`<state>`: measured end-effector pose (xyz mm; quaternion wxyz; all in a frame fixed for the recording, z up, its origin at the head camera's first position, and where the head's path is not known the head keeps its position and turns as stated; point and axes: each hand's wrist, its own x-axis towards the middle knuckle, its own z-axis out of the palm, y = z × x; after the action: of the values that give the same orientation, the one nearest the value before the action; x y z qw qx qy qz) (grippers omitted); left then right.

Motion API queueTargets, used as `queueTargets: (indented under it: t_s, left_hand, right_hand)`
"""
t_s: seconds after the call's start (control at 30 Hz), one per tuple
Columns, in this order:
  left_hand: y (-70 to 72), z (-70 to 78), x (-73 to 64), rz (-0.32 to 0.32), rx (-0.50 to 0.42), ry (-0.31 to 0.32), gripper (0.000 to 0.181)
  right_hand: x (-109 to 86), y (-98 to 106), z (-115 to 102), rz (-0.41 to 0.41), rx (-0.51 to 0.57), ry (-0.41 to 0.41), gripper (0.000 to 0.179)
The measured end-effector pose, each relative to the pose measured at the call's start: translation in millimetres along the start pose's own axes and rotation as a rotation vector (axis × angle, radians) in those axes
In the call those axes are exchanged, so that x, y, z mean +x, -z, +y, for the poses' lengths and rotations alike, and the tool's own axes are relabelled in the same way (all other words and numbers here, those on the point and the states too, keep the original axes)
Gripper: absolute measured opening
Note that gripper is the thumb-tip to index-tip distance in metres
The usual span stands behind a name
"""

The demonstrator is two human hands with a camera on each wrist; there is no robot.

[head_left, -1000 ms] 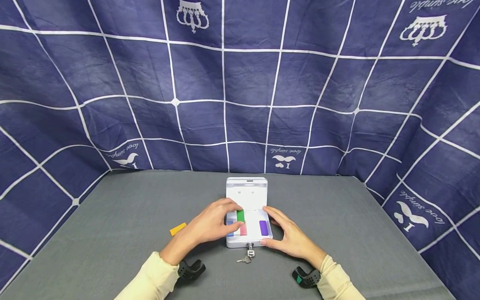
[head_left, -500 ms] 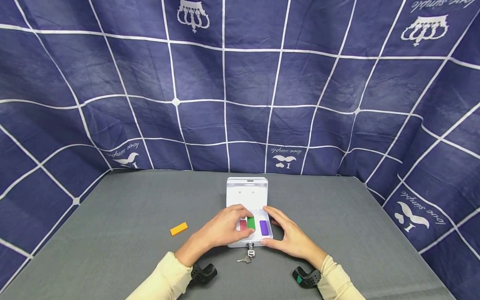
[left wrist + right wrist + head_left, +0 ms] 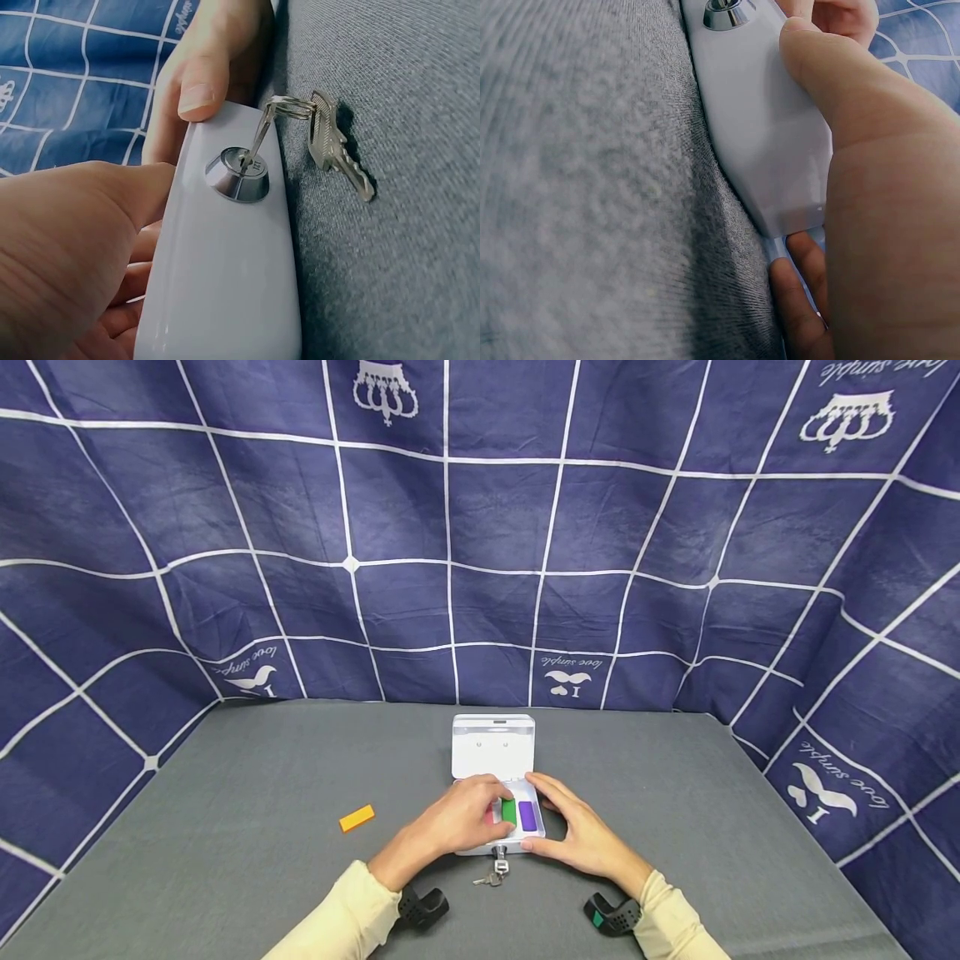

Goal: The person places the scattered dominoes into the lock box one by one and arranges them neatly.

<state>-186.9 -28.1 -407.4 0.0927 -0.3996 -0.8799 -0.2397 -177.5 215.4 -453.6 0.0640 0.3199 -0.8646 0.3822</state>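
Observation:
A white cash box (image 3: 495, 747) stands on the table with its lid raised. Inside it, my left hand (image 3: 463, 814) pinches a green block (image 3: 509, 812) between thumb and fingers, just left of a purple block (image 3: 528, 816). A sliver of a pink block (image 3: 489, 814) shows beside that hand, which covers the box's left part. My right hand (image 3: 585, 839) grips the box's right side, thumb at the front corner and fingers at the side and back. In the left wrist view a key sits in the front lock (image 3: 238, 172), with another key (image 3: 330, 142) hanging from its ring.
An orange block (image 3: 356, 818) lies on the grey table (image 3: 285, 760) left of the box. A blue curtain with white lines (image 3: 495, 527) hangs behind and at the sides of the table.
My left hand has carried the green block to the right within the box, up beside the purple one. The blue block at the left is now hidden. My right hand has stayed put.

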Motion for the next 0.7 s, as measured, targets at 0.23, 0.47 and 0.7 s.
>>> queueTargets:
  t_s: [0.23,0.47,0.7]
  left_hand:
    - [-3.6,1.4,4.8,-0.024,0.018,0.047,0.031]
    - [-6.3,0.8,9.0,-0.049,0.045,0.072,0.030]
    - [-6.4,2.3,11.3,-0.073,0.047,0.087,0.032]
  right_hand:
    - [0.5,0,0,-0.002,0.001,-0.009,0.089]
    - [0.5,0,-1,-0.010,0.001,-0.021,0.089]
    - [0.0,0,-1,-0.006,0.004,-0.022,0.088]
